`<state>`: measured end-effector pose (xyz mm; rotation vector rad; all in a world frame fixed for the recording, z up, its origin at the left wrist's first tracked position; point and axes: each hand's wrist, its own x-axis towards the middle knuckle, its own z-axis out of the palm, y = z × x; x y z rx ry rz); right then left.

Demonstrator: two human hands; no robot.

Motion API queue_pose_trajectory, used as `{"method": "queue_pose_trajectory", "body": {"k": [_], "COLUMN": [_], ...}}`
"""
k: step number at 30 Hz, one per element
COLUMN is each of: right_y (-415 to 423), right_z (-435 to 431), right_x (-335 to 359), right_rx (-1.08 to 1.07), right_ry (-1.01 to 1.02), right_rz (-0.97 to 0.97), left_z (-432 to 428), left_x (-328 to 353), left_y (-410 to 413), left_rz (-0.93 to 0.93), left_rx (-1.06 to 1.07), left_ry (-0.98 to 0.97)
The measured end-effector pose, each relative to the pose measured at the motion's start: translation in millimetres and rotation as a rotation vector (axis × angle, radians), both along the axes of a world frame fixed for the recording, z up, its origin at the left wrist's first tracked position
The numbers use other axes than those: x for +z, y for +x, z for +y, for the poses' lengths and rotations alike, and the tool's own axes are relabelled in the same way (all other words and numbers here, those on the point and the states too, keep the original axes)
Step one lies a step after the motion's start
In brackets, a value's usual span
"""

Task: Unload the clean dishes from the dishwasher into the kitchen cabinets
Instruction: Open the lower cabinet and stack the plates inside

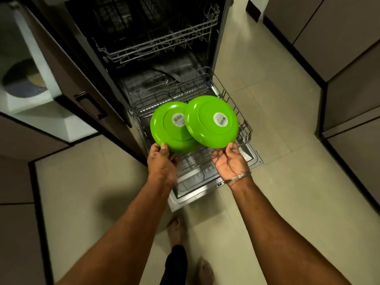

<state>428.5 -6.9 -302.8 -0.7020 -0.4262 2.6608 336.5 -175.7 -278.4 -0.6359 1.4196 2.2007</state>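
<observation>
Two green plates are held above the pulled-out lower rack (243,122) of the open dishwasher, undersides with white stickers facing me. My left hand (161,161) pinches the near rim of the left green plate (164,132). My right hand (230,159) grips the near rim of the right green plate (207,122), which overlaps the left one. The upper rack (156,48) is slid out and looks bare of dishes. No dishes show in the visible part of the lower rack.
The dishwasher door (205,190) lies flat on the tiled floor in front of my feet (176,231). A cabinet door with a dark handle (90,105) stands open at left. Closed cabinets (349,68) line the right side.
</observation>
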Motion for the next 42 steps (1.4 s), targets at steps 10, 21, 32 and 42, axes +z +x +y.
{"method": "queue_pose_trajectory", "body": {"k": [10, 21, 32, 42], "right_y": [96.3, 73.4, -57.5, -209.8], "right_z": [-83.0, -265.6, -406.4, -436.4], "right_x": [-2.8, -34.9, -18.0, 3.6], "right_rx": [0.172, 0.422, 0.489, 0.404], "right_ry": [0.008, -0.085, -0.086, -0.059], "right_rz": [-0.078, -0.158, -0.126, -0.003], "left_z": [-130.5, -332.0, -465.6, -471.0], "left_x": [1.5, -16.3, -2.7, 5.0], "left_y": [77.8, 70.5, -13.8, -127.9], "left_rz": [-0.034, -0.096, -0.038, 0.002], "left_rx": [-0.028, 0.149, 0.319, 0.334], "left_ry": [-0.07, -0.11, -0.034, -0.006]}}
